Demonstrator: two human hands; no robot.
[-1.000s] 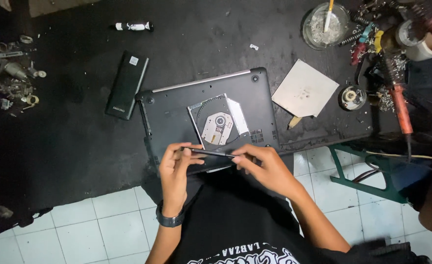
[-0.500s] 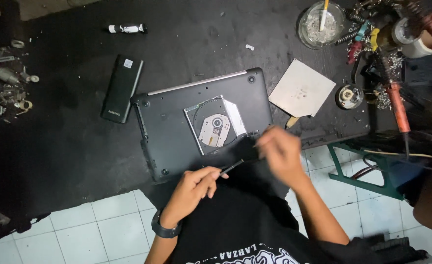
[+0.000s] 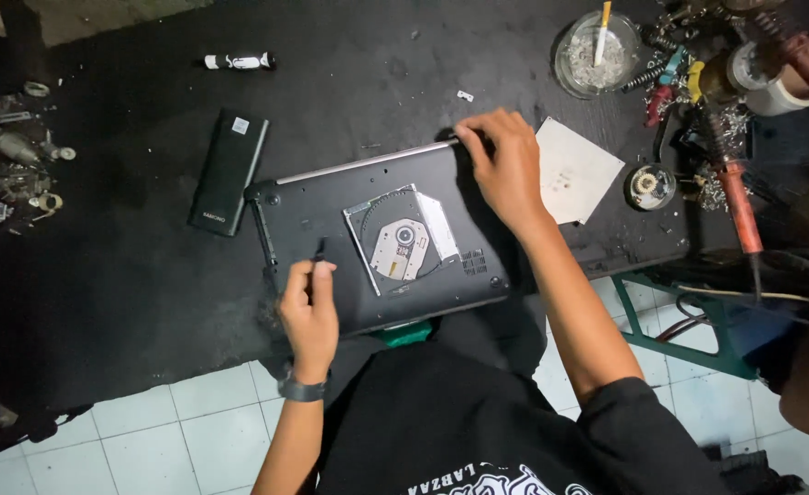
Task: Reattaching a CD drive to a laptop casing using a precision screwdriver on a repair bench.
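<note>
An upturned black laptop (image 3: 377,234) lies on the dark mat (image 3: 130,293) with its disc drive (image 3: 403,240) exposed, the left hand (image 3: 310,313) pinching a small black tool (image 3: 318,252) upright on its base while the right hand (image 3: 507,167) grips its far edge, fingers curled over the rim, beside 1 white card (image 3: 577,170)

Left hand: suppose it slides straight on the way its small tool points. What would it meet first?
Probably only bare laptop base, then the far edge; the left hand aims its tool up-frame, left of the disc drive.
</note>
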